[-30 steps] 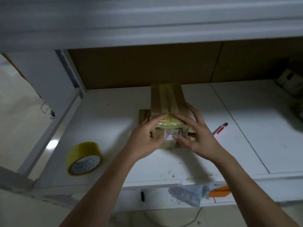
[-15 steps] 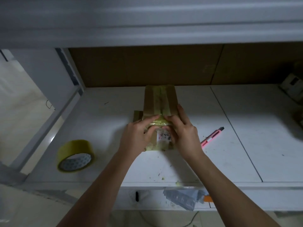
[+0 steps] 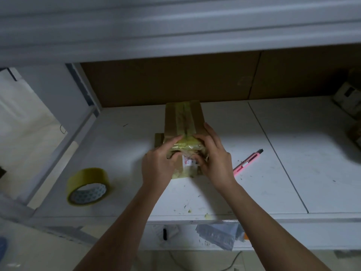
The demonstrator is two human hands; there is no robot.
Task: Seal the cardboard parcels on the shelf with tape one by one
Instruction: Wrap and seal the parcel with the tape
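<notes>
A long brown cardboard parcel [image 3: 183, 119] lies on the white shelf [image 3: 273, 173], its top seam covered by a yellowish tape strip. My left hand [image 3: 158, 165] holds the near left corner, with the index finger laid over the top edge. My right hand [image 3: 214, 159] wraps the near right corner, thumb on the end face by a white label [image 3: 188, 160]. Crumpled yellow tape [image 3: 186, 144] sits over the near edge between my fingers. A roll of yellowish tape [image 3: 87, 186] lies on the shelf to the left, untouched.
A pink utility knife [image 3: 248, 162] lies just right of my right hand. Brown board backs the shelf. More boxes [image 3: 349, 98] stand at the far right. A lower shelf holds a grey plastic bag [image 3: 216, 234]. A shelf upright [image 3: 86, 90] stands at the left.
My right hand's spread fingers have closed in onto the parcel's near right corner. Both hands now press the tape at the near edge.
</notes>
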